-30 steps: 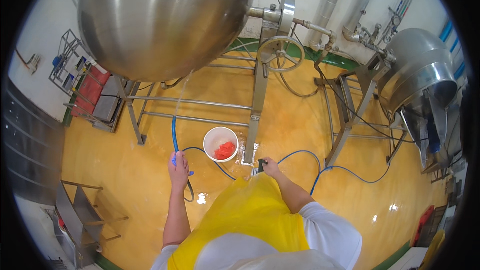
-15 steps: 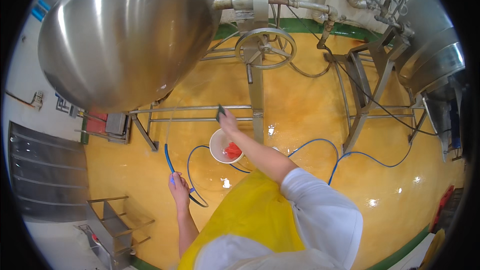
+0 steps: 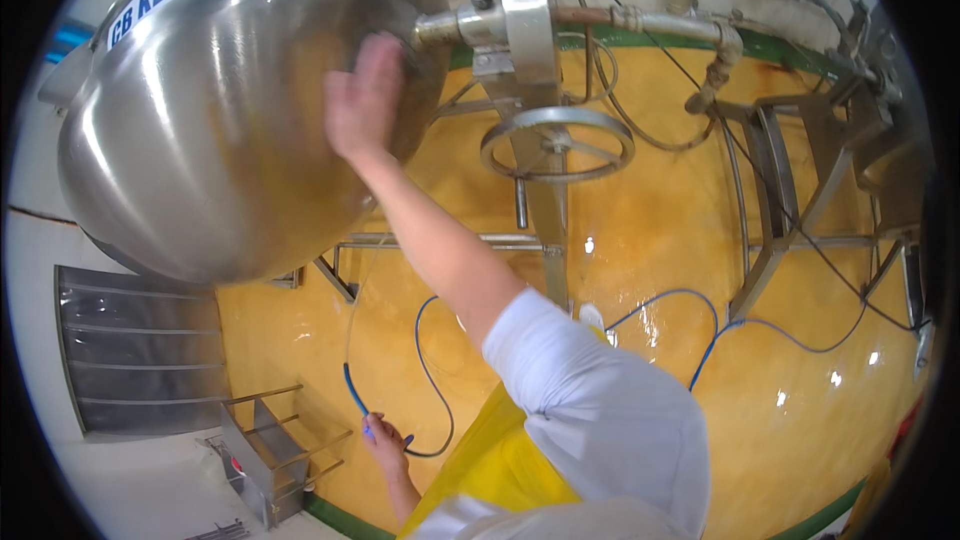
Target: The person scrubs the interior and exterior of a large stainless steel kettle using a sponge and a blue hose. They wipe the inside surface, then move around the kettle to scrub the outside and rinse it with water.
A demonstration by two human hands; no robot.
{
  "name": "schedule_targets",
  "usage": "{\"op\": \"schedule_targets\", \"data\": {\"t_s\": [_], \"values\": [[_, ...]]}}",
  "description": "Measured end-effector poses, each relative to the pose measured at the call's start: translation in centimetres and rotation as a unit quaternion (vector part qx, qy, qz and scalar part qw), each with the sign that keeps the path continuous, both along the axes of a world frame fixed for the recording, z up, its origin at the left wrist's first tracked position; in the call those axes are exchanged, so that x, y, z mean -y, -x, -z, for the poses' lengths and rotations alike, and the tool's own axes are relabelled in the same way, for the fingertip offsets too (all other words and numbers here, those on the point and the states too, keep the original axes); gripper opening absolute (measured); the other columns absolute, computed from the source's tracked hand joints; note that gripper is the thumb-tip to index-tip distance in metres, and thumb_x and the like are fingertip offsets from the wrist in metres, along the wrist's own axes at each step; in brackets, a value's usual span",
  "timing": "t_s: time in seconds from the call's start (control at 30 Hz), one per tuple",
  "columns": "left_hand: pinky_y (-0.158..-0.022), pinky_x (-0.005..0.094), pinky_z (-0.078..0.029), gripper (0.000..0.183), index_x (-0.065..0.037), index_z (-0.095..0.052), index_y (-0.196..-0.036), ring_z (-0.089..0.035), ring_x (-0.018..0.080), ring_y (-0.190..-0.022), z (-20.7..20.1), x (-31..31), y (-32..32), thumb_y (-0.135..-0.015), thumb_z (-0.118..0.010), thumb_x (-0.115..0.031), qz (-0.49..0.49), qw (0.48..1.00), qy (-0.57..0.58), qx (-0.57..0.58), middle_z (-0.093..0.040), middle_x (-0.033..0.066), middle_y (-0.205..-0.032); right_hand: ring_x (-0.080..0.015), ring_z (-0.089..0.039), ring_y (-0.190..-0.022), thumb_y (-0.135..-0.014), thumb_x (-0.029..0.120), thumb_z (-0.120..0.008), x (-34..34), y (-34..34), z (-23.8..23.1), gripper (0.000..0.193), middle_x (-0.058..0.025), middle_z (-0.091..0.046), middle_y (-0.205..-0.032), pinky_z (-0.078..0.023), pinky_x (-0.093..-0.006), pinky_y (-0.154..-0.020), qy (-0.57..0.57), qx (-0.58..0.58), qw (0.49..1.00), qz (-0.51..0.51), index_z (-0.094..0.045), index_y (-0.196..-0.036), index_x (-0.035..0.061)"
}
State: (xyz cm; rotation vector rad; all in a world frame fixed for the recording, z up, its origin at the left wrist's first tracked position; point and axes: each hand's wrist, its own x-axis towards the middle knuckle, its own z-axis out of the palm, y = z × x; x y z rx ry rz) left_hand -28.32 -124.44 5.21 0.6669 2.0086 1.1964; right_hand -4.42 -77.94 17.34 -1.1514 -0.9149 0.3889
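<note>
My right hand [image 3: 365, 105] reaches up to the big steel kettle [image 3: 200, 140], fingers stretched along its rounded side and blurred by motion. The dark green scouring pad it held a moment ago is mostly hidden between hand and metal; only a dark patch shows by the fingertips. Low at the left, my left hand [image 3: 388, 445] is closed round a blue hose [image 3: 355, 390] near its blue fitting. From the hose's end a thin stream of water [image 3: 350, 320] rises toward the kettle's underside.
A spoked handwheel [image 3: 557, 143] and steel pipe [image 3: 640, 22] stand right of the kettle. Blue hose [image 3: 700, 352] loops over the wet yellow floor [image 3: 640, 230]. A steel frame [image 3: 765, 270] stands at right; a small metal rack [image 3: 270, 455] lies lower left.
My right hand has swung up and left from above the white bucket to the kettle's side. The bucket is out of sight. The view has shifted; my left hand still grips the hose.
</note>
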Motion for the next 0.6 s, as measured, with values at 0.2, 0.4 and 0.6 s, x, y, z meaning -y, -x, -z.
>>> {"op": "schedule_targets", "data": {"t_s": [0.2,0.4,0.6], "values": [[-0.036,0.0221,-0.027,0.027,-0.012,-0.052,-0.096,-0.032,0.0039,-0.043,-0.4,-1.5,-1.3,-0.108,-0.047,-0.034,0.004,1.0,-0.002,-0.022,-0.035,-0.0059,-0.059,-0.0402,-0.01,-0.155,-0.105,0.055,-0.033,-1.7,1.3,8.1,0.087,-0.0297,-0.011,-0.165,-0.007,-0.0456,-0.126,0.159,-0.295,0.94,-0.06,-0.012,-0.155,-0.0121],[-0.038,0.0213,-0.027,0.026,-0.011,-0.052,-0.097,-0.033,0.0035,-0.043,-0.2,-3.2,-2.1,-0.109,-0.045,-0.033,0.019,1.0,0.0,0.013,-0.036,-0.0062,-0.059,-0.0476,-0.015,-0.151,-0.105,0.041,-0.04,-4.6,-5.8,-4.1,0.076,-0.0361,-0.017,-0.16,-0.009,-0.0524,-0.124,-0.117,-0.016,0.993,0.0,-0.02,-0.152,-0.0148],[-0.038,0.0211,-0.026,0.026,-0.011,-0.052,-0.096,-0.032,0.0027,-0.044,1.7,-4.9,-1.7,-0.109,-0.045,-0.033,0.036,0.998,-0.011,0.043,-0.036,-0.0068,-0.059,-0.0357,-0.06,-0.124,-0.095,-0.001,-0.057,-3.2,-4.8,2.9,0.04,-0.0168,-0.063,-0.135,-0.05,-0.0424,-0.104,-0.18,0.004,0.977,0.114,-0.058,-0.135,0.0016]]}}
